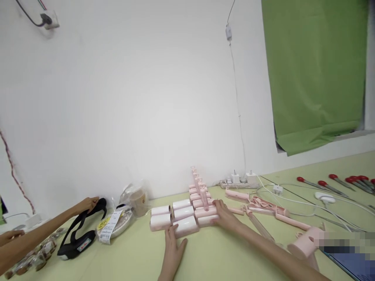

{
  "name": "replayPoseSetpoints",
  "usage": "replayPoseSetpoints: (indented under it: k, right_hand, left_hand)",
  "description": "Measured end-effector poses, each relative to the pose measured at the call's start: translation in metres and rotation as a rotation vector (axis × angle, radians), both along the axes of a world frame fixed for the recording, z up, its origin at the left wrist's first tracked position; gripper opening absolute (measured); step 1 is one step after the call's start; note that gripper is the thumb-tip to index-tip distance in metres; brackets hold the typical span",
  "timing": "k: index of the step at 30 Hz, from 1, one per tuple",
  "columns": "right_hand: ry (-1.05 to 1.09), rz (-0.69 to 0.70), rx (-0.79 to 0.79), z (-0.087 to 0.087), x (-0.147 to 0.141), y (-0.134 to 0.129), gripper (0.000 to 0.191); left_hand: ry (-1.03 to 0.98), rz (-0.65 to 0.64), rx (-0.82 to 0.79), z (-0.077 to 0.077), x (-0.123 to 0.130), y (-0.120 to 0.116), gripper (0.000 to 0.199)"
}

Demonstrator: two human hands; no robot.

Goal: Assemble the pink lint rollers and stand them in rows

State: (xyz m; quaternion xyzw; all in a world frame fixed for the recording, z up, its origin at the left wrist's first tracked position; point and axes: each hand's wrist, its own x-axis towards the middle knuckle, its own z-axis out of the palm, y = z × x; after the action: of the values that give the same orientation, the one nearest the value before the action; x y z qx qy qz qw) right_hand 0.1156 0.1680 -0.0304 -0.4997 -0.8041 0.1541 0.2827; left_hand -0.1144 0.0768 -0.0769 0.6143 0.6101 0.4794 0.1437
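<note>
My left hand (pixel 172 249) reaches up from the bottom edge, thumb spread, its fingertips touching the left end of the nearest white roll (pixel 186 227). My right hand (pixel 227 217) stretches in from the right. Its fingers are apart and touch the right ends of the pink cylinders (pixel 206 221), which look like lint roller parts. Several white rolls lie side by side, joining the pink pieces in rows. Behind them, pink handles with hanging loops (pixel 197 175) run back toward the wall. A clear pink tube (pixel 204 198) lies on top of the pink row.
At left, another person's hand (pixel 89 203) holds a black strap (pixel 79 228). A bagged beige cup (pixel 138 201) and a labelled round package (pixel 117 222) stand nearby. Rightward lie a power strip (pixel 240 185), cables, loose pink handles (pixel 295 223), a pink roll (pixel 306 244) and red-knobbed tools (pixel 331 187).
</note>
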Motion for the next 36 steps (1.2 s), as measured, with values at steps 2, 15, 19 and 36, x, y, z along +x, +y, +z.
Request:
replayPoseSetpoints:
  k: [2,15,19,36]
  right_hand:
    - [0.006,-0.031,0.035,0.002,0.004,-0.006,0.073]
    - [0.609,0.372,-0.313,0.005,0.022,-0.109,0.037]
    - [1.102,0.391,-0.994,0.002,0.011,-0.12,0.051]
    - [1.766,0.394,-1.486,0.001,0.037,-0.11,0.034]
  left_hand:
    - [-0.083,-0.012,0.0,-0.001,-0.001,0.002,0.034]
    - [-0.304,0.001,-0.138,0.036,0.017,-0.024,0.055]
    - [-0.288,-0.188,-0.294,0.077,0.054,-0.026,0.045]
    - [-0.548,-0.06,-0.073,0.083,0.055,-0.024,0.055]
